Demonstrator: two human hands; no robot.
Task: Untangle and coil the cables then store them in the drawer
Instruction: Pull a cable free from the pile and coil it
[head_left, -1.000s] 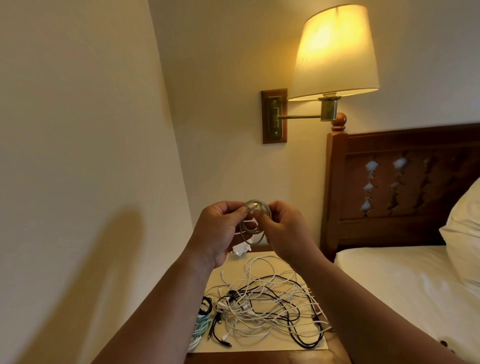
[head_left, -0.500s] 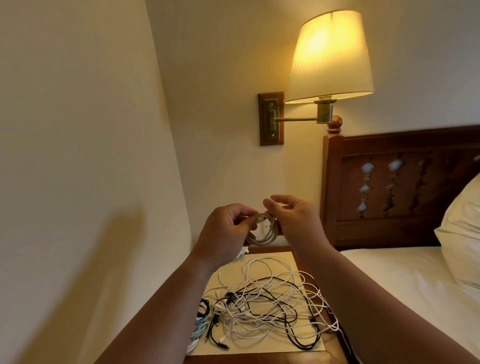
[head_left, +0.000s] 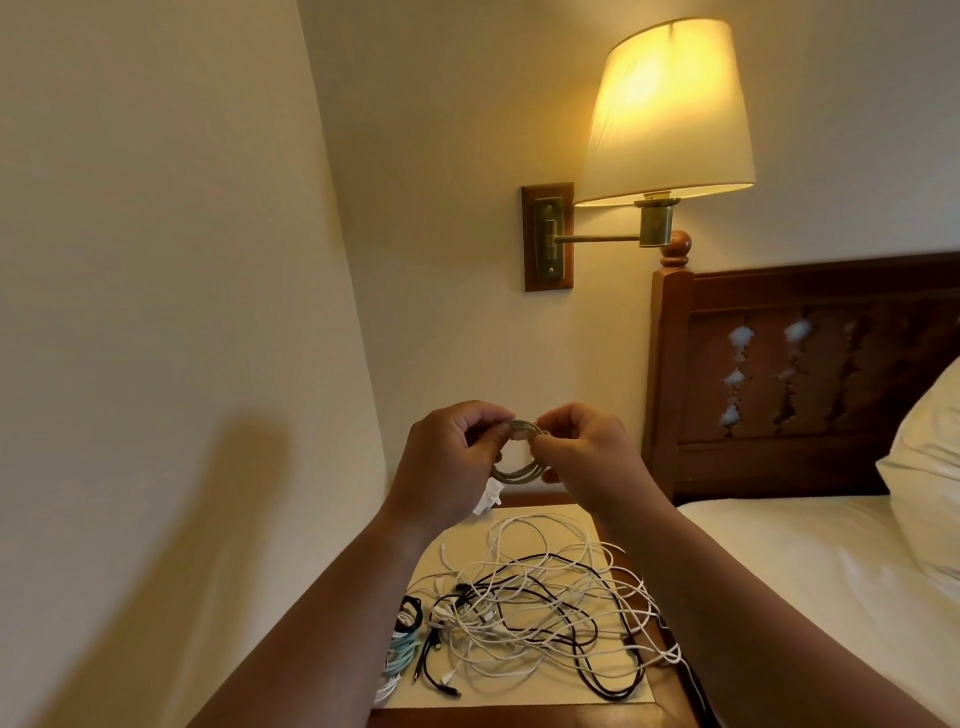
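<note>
Mid-task, first part only partly done. Small grey-beige coil (head_left: 519, 478) held up in the air above the far edge of the nightstand (head_left: 519, 716), not touching it. Left hand (head_left: 447, 460) has fingers curled, pinching the coil's upper left; right hand (head_left: 584, 460) pinches its right side between thumb and forefinger. Both grips are closed on the cable, neither hand spread. The loops look neat and tight, so this cable reads as wound or nearly so; the loose end is not visible, cannot tell if it is tucked.

Done so far, judging by layout: a few coiled bundles (head_left: 406, 642), teal, black and white, lie at the near left edge of the cream mat (head_left: 467, 540) on top of the nightstand.

Left: big tangle (head_left: 540, 608) of white and black cables spread over the middle and near right of the mat, one loop hanging past the right edge. All of that needs separating and winding. White plug (head_left: 488, 501) at the far left edge, mostly hidden behind the left hand.

Drawer not in view; nothing appears stored yet. Rough call: well under half done
</note>
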